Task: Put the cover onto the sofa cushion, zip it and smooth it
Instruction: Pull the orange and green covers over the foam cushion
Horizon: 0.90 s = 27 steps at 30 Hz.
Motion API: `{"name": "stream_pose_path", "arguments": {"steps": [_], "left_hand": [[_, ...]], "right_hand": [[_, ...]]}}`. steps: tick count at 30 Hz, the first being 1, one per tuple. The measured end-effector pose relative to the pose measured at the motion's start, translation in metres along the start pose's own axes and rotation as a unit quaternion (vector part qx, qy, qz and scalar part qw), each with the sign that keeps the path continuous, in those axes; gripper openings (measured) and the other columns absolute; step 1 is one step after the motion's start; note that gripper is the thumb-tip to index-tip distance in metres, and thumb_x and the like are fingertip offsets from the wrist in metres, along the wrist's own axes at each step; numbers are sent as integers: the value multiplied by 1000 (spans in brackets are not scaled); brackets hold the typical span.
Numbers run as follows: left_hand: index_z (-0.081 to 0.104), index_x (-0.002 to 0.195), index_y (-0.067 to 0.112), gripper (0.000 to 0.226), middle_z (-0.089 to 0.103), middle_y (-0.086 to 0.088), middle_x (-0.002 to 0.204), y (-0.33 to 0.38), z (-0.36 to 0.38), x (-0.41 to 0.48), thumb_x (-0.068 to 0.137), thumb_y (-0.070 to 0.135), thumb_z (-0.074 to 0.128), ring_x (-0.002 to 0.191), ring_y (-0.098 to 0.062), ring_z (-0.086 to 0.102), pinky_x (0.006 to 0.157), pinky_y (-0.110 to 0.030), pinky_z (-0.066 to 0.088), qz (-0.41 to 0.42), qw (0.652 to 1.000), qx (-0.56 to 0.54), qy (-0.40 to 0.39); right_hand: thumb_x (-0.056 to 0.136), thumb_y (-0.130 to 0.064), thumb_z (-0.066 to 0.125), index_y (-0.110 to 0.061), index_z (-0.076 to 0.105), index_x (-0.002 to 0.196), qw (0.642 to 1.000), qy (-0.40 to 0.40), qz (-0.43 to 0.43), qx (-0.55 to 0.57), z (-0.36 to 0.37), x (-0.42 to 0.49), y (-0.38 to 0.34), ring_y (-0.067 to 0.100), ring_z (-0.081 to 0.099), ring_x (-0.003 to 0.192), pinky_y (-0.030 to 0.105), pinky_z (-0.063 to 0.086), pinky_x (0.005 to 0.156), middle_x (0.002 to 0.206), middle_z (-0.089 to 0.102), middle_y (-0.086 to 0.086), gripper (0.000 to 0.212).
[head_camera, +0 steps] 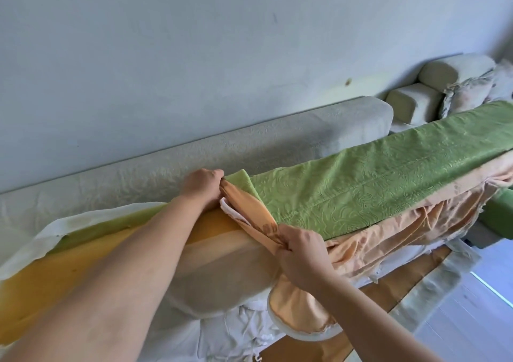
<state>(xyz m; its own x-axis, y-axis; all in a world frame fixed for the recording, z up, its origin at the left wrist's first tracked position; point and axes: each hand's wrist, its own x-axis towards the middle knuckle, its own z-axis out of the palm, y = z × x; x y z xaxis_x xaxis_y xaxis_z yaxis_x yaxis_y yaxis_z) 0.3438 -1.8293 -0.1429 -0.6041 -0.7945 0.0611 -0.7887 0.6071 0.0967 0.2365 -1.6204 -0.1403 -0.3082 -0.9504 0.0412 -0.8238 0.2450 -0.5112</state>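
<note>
We looked down on a long sofa cushion lying lengthwise across the sofa, its near end at the left and its far end away to the right. The cover, green with a raised leafy pattern and a peach-coloured inside, acted as a sleeve. The right part of the cushion sat inside it, and the left part lay bare, showing orange and beige foam with a green strip along the far edge.

The open mouth of the cover was bunched into a peach band that crossed the cushion between our hands. The left hand was closed around that band at the far edge of the cushion. The right hand was closed around it at the near edge, fingers curled into the fabric. More peach lining hung loose below the near side of the cover, right of that hand.

A pale sheet lay under the bare end at the left. The grey sofa backrest ran just behind the cushion, against a pale wall. At the far right, small block cushions and a frilled pillow were stacked together.
</note>
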Motion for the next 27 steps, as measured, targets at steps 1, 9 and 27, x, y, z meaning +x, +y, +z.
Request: {"name": "stream_pose_path", "arguments": {"steps": [1, 9, 27], "left_hand": [[60, 105, 12, 25, 66, -15, 98, -4, -2, -2, 86, 9, 44, 89, -31, 61, 69, -32, 45, 9, 1000, -22, 5], [59, 111, 16, 27, 68, -4, 99, -36, -25, -24, 90, 21, 43, 89, -26, 63, 62, -27, 37, 144, 977, 157, 29], [56, 45, 11, 32, 46, -2, 35, -114, -30, -132, 67, 13, 34, 29, -19, 42, 39, -17, 25, 208, 955, 129, 166]], "right_hand": [[72, -25, 39, -22, 25, 60, 1000, -5, -9, -7, 1, 2, 1, 21, 38, 67, 19, 23, 50, 59, 32, -9, 19], [72, -54, 61, -22, 41, 120, 998, 44, -2, -45, 13, 2, -10, 20, 53, 103, 26, 39, 81, 108, 53, -4, 61], [51, -20, 75, -16, 61, 96, 972, 93, -149, -156, 27, 15, -18, 27, 61, 65, 34, 50, 49, 76, 59, 1, 47]]}}
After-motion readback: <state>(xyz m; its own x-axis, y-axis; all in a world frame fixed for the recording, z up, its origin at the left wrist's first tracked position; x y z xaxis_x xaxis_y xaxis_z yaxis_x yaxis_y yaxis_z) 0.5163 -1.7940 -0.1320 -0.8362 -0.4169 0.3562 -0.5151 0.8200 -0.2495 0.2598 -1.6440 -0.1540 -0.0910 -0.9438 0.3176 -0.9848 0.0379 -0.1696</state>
